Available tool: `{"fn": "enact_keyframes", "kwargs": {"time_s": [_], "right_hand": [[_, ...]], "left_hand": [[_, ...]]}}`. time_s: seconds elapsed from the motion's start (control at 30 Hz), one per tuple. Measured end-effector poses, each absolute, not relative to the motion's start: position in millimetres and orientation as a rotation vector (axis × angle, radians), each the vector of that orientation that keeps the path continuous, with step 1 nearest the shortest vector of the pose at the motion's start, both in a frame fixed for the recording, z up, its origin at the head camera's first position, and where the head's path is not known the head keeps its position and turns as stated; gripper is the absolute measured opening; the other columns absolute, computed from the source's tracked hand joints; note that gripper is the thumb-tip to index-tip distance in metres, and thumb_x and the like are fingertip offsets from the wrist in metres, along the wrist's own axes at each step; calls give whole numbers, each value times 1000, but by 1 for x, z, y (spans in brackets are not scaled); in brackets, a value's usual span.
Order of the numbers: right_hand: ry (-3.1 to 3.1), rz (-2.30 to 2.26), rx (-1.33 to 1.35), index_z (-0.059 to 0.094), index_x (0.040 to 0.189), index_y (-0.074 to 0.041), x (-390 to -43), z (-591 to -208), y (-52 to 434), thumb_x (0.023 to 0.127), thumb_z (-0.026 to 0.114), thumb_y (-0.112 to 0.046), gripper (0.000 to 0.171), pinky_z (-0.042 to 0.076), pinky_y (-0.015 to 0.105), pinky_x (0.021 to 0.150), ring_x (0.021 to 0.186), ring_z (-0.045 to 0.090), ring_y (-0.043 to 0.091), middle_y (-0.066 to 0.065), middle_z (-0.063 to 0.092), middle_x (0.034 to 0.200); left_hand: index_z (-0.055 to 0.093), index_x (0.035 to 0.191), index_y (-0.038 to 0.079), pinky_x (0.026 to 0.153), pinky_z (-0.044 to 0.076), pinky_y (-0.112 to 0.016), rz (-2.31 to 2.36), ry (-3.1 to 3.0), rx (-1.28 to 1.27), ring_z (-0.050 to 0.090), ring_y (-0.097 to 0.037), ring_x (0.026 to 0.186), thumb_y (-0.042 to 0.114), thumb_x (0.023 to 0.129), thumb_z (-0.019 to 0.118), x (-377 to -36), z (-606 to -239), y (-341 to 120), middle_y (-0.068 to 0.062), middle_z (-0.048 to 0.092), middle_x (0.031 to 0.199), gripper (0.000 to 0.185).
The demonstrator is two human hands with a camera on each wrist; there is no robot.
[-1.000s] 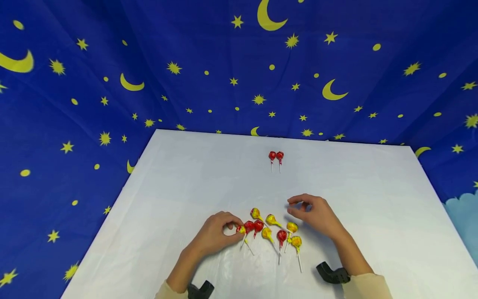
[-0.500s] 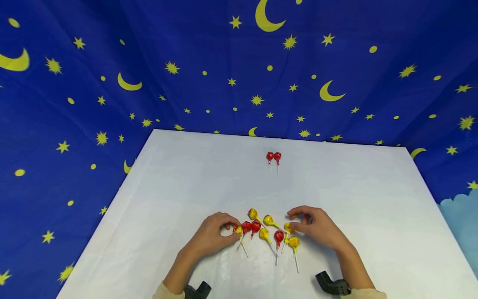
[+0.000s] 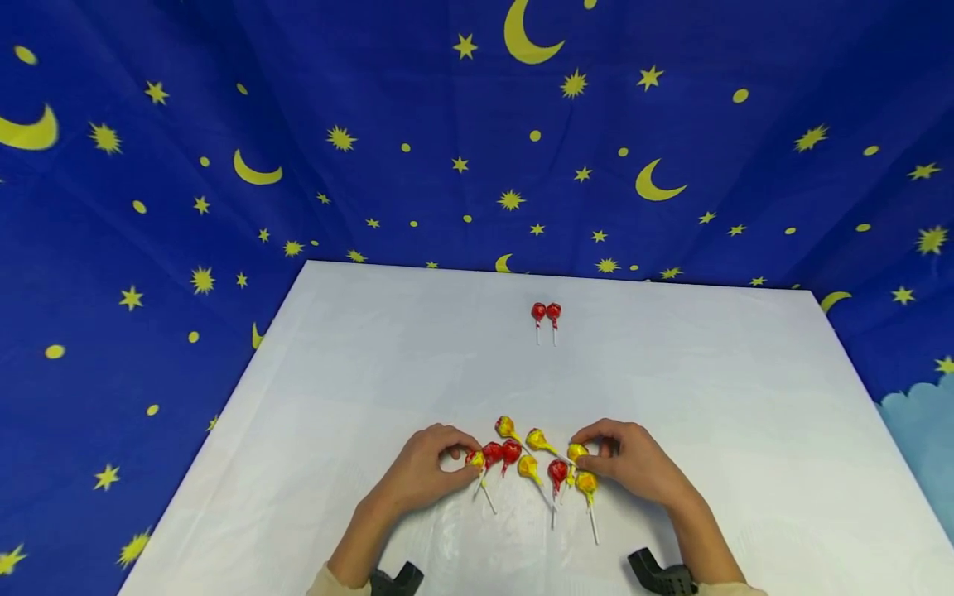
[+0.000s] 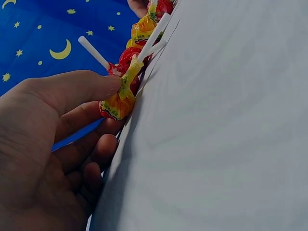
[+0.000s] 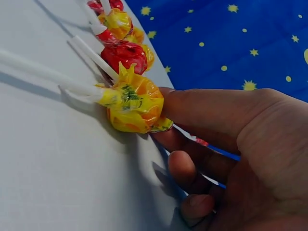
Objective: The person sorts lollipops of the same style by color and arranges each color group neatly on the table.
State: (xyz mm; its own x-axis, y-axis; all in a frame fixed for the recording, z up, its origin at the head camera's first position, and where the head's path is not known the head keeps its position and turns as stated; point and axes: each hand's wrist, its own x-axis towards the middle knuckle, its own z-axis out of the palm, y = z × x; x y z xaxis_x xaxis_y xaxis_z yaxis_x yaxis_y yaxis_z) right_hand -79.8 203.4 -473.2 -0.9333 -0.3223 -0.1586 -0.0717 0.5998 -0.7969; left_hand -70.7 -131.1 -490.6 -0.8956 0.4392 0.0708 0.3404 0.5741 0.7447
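Observation:
Several red and yellow wrapped lollipops lie in a loose cluster near the front of the white table. My left hand pinches the head of a yellow-and-red lollipop at the cluster's left end. In the left wrist view the thumb lies on that lollipop, with fingers under it. My right hand pinches a yellow lollipop at the right end. The right wrist view shows the thumb against its wrapper. A second yellow one lies just beside it.
Two red lollipops lie side by side farther back on the table, sticks pointing toward me. A blue cloth with yellow stars and moons hangs behind and around the table. Black wrist mounts show at the bottom edge.
My right hand has come down and back toward me from above the table and closed its fingers on the yellow lollipop. My left hand has kept its pinch and barely moved.

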Motion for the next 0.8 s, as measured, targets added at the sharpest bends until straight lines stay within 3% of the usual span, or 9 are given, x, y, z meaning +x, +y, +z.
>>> {"fn": "enact_keyframes", "kwargs": {"time_s": [0.8], "right_hand": [[2599,-1222,-337,73,98,-21,-78,-478,204,77,81,-29,23,41,28,56,62,50,12,-6,58,72]], "left_hand": [[70,106,28,62,42,-29,1468,2464,690,52,-18,69,30,85,75,-77,-484,-133,9,59,81,22]]}}
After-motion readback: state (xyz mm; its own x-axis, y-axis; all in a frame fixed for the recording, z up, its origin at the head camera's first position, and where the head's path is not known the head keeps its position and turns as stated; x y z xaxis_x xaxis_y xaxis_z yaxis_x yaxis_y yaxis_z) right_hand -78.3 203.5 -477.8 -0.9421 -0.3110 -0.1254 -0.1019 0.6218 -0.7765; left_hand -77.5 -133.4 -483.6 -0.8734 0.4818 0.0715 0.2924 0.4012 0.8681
